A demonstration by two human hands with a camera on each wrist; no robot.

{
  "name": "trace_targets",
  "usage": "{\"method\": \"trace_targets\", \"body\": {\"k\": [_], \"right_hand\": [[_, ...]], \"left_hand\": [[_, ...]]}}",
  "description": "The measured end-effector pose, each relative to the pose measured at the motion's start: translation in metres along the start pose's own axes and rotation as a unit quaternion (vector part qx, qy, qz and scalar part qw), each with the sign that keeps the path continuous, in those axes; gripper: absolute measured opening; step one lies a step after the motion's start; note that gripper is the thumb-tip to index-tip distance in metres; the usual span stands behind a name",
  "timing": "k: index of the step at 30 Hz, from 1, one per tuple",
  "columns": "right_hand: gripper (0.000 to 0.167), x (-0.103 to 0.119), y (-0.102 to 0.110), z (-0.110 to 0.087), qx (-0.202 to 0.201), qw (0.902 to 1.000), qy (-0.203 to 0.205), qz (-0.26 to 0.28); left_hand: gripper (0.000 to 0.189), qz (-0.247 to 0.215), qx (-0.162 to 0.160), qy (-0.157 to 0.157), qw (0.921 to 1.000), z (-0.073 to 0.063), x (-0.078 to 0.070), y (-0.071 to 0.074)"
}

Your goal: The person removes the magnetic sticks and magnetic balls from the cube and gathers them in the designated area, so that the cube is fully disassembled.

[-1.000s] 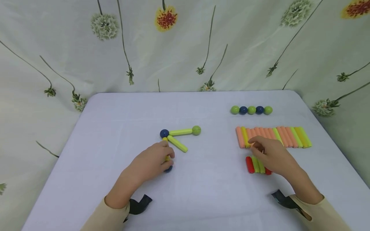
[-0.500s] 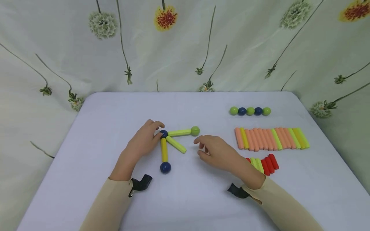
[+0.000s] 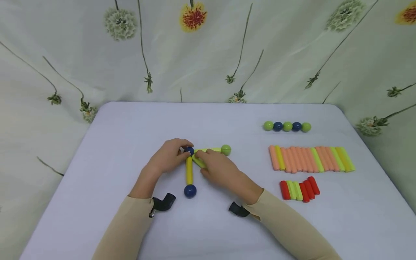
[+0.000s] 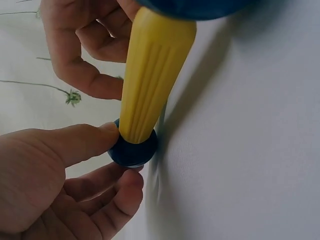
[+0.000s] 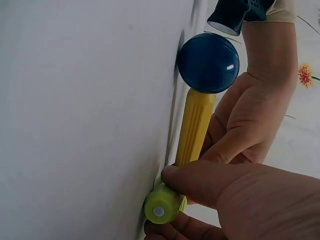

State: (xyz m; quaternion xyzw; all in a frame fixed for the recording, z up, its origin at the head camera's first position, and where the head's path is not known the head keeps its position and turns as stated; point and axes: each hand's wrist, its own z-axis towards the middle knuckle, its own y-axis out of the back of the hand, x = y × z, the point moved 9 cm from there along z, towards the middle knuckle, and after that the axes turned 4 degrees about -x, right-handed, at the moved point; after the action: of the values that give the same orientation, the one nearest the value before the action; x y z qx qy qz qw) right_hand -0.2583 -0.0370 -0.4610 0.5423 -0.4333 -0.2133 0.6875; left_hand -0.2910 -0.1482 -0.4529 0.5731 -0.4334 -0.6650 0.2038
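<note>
My left hand (image 3: 169,156) pinches a dark blue ball (image 4: 132,152) between thumb and fingers. A ridged yellow magnetic rod (image 3: 189,170) runs from this ball toward me to a second blue ball (image 3: 190,191). My right hand (image 3: 221,168) pinches a short lime rod (image 5: 162,204) that slants from the held ball; its near end shows a round metal tip in the right wrist view. Another lime rod (image 3: 214,149) extends rightward behind my right hand to a green ball (image 3: 225,150). My right fingers partly cover both lime rods.
At the right lies a row of salmon, yellow and lime rods (image 3: 305,159). Nearer me is a smaller group of red and lime rods (image 3: 305,189). A line of green and blue balls (image 3: 287,126) sits at the back of the white table (image 3: 146,122).
My right hand has moved left from the loose rods to the slanting lime rod and now pinches it. My left hand has shifted from the yellow rod up to the far blue ball.
</note>
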Motion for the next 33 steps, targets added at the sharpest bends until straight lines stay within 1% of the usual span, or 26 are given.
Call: {"method": "trace_targets", "body": {"k": [4,8,10,13,15,18,24,29,31,33], "right_hand": [[0.041,-0.002,0.004,-0.004,-0.002,0.9999,-0.007,-0.009],[0.038,-0.006,0.010,-0.012,0.008,0.9999,-0.012,0.005],[0.036,-0.009,0.014,-0.019,0.012,0.9995,-0.020,0.022],[0.036,-0.019,0.021,-0.031,0.012,0.9979,-0.042,0.047],[0.036,-0.028,0.026,-0.039,0.010,0.9964,-0.061,0.058],[0.037,-0.043,0.037,-0.053,-0.007,0.9949,-0.074,0.068],[0.038,-0.080,0.061,-0.081,-0.053,0.9908,-0.087,0.090],[0.039,-0.124,0.084,-0.107,-0.085,0.9831,-0.132,0.095],[0.039,-0.144,0.094,-0.117,-0.097,0.9787,-0.158,0.088],[0.042,-0.164,0.102,-0.129,-0.101,0.9728,-0.193,0.078]], "left_hand": [[0.030,0.007,-0.001,0.001,1.0000,0.002,-0.006,-0.002],[0.030,0.016,-0.001,0.013,0.9998,0.002,-0.005,-0.003],[0.031,0.021,-0.002,0.020,0.9996,0.002,-0.003,-0.003],[0.031,0.028,-0.004,0.028,0.9992,0.002,-0.001,-0.003],[0.031,0.029,-0.004,0.026,0.9992,0.002,-0.001,-0.003],[0.032,0.029,-0.007,0.024,0.9993,0.001,-0.001,-0.003],[0.032,0.025,-0.005,0.019,0.9995,0.001,-0.002,-0.005],[0.032,0.028,-0.001,0.021,0.9994,0.000,-0.003,-0.007],[0.032,0.027,-0.001,0.023,0.9994,0.000,-0.004,-0.007],[0.032,0.027,-0.002,0.023,0.9994,-0.001,-0.004,-0.007]]}}
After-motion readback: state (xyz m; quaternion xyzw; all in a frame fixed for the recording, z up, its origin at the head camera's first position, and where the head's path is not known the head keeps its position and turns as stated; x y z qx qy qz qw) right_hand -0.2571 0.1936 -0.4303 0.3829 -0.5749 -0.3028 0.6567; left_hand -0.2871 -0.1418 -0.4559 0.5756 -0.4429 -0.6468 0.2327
